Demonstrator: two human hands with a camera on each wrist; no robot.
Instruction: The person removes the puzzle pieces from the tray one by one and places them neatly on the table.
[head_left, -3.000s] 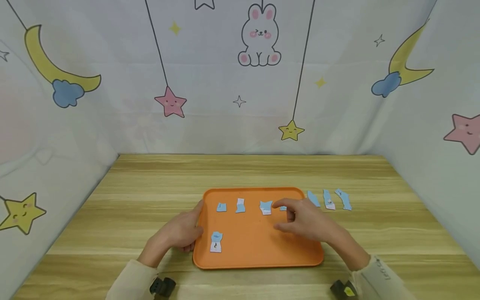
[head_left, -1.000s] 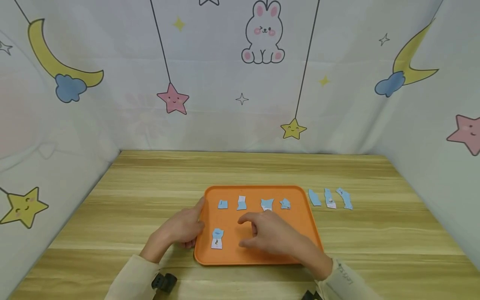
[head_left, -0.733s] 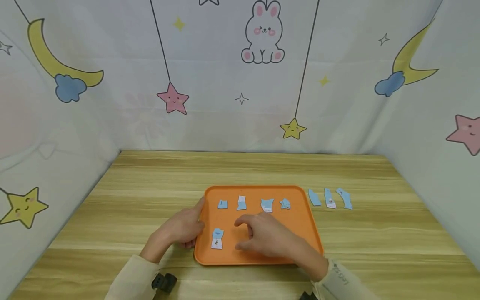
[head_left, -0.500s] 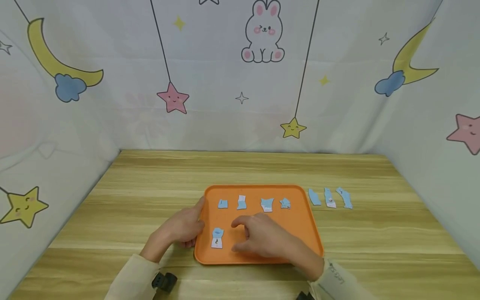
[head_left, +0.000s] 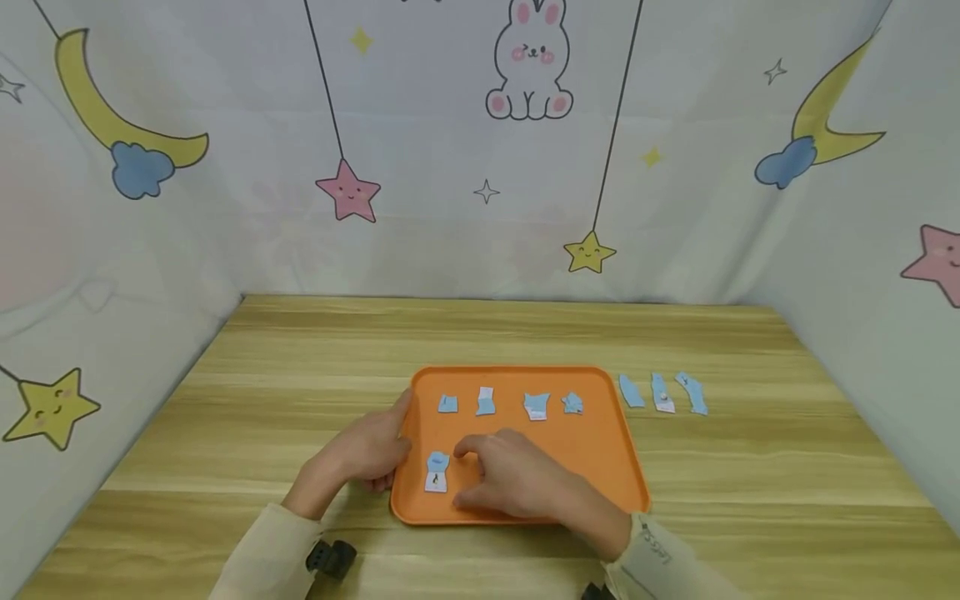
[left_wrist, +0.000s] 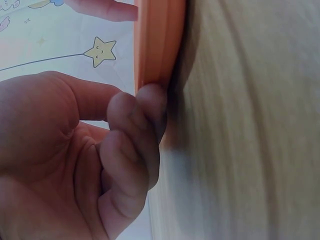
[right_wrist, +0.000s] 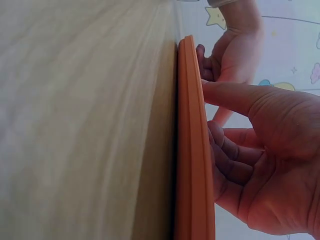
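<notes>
An orange tray (head_left: 525, 479) lies on the table with several blue-and-white cut picture pieces on it. In the head view, my left hand (head_left: 371, 446) holds the tray's left edge, index finger along the rim; the left wrist view shows its lower fingers (left_wrist: 127, 160) curled against the tray's side. My right hand (head_left: 513, 475) is low over the tray's front, thumb and index finger apart with nothing seen between them. Just left of those fingertips lies a picture piece with a small dark figure (head_left: 437, 472). The right hand's other fingers (right_wrist: 232, 160) are curled under its palm.
Along the tray's back lie a small blue piece (head_left: 447, 404), a white-topped piece (head_left: 486, 402), a wider piece (head_left: 536, 406) and a jagged piece (head_left: 572, 403). Right of the tray, three pieces rest on the wooden table (head_left: 750, 467), including a blue sliver (head_left: 631, 391).
My right hand has moved left and toward me from the tray's right side, uncovering the jagged back piece. My left hand stays at the left edge; the pieces have not moved.
</notes>
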